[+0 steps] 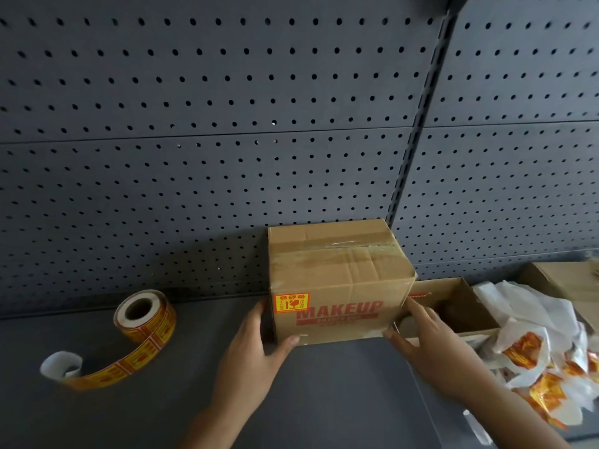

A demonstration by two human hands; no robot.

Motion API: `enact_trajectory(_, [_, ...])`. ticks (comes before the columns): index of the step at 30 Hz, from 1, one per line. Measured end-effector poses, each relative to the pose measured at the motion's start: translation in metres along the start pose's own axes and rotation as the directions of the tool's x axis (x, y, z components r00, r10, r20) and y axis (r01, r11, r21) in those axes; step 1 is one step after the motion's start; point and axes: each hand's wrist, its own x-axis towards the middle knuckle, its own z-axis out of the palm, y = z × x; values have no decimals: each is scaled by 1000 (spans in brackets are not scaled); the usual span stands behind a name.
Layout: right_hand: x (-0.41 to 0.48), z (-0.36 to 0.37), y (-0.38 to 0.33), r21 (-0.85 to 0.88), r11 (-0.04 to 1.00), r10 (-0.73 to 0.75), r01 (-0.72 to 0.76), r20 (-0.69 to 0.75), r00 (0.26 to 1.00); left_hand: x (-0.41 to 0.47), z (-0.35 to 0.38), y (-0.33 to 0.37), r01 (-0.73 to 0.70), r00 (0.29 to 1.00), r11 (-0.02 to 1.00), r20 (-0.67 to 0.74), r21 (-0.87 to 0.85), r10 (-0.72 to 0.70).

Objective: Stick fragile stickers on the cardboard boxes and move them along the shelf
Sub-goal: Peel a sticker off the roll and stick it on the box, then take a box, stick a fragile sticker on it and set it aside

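Note:
A taped cardboard box [340,280] printed MAKEUP stands on the dark shelf [340,400] against the pegboard. A yellow and red fragile sticker [291,302] is on its front face, upper left. My left hand [256,354] holds the box's left side, thumb at the lower front corner. My right hand [428,345] holds the right side, fingers reaching along that face. The sticker roll [144,315] lies to the left, its strip uncurled toward the front.
An open, low cardboard box [453,303] sits right behind the MAKEUP box's right side. A heap of peeled white backing paper with orange scraps [544,358] lies at the right. Another cardboard box [564,283] shows at the far right. The grey pegboard [227,140] closes the back.

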Motion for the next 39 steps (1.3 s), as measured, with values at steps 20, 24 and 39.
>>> enact_trajectory(20, [-67,22,-200,-307,865,-336,397,235,912,-76,-173,-35,67,994,955,-107,288,-37])
enact_trajectory(24, [-59,48,-247,-278,782,-506,557,237,829,-103,-206,-55,178,954,950,-280,257,-103])
enact_trajectory(39, [-74,130,-398,-29,537,-759,843,420,498,-249,-302,-135,594,605,803,-679,38,-415])
